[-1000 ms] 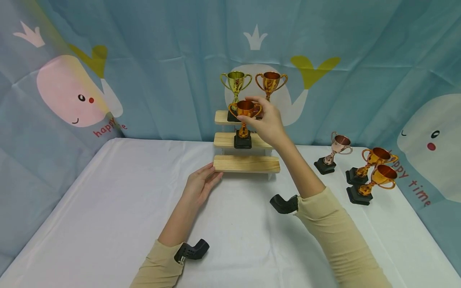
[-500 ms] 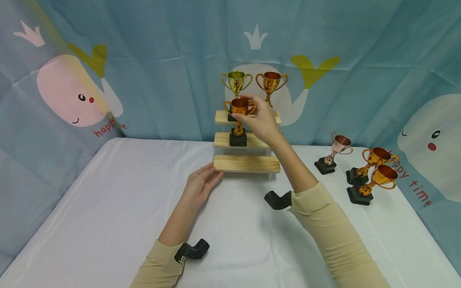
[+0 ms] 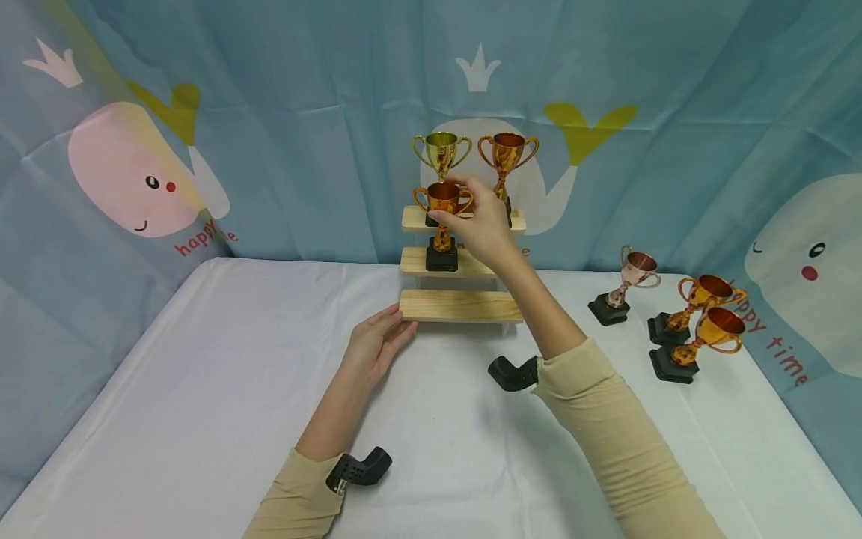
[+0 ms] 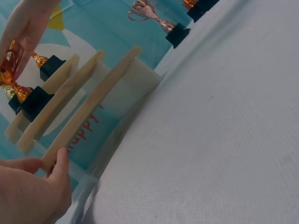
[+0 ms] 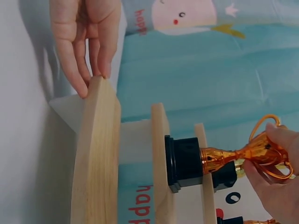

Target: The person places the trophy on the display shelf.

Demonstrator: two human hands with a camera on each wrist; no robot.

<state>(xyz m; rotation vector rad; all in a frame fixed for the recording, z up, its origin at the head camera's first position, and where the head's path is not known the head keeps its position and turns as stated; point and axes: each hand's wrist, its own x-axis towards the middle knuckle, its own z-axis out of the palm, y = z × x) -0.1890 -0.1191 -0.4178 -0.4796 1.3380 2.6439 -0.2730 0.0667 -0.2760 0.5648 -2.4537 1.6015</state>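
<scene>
- Looks partway along to me: the gold cup (image 3: 441,152) and the taller copper cup (image 3: 507,153) are standing on the top shelf (image 3: 413,218), so that tier seems sorted.
- Current one's the orange cup (image 3: 442,196), upright at the middle shelf (image 3: 414,263), left of centre. Base looks touching, but I can't swear it's fully seated.
- Right hand (image 3: 486,224) has its bowl pinched between thumb and fingers, so no release yet.
- Left hand (image 3: 377,340) is pinching the left end of the bottom shelf (image 3: 465,305), probably steadying it.
- Left over: the rose-coloured cup (image 3: 636,271) plus two amber cups (image 3: 717,329) on the table (image 3: 202,374), off to the right.
</scene>
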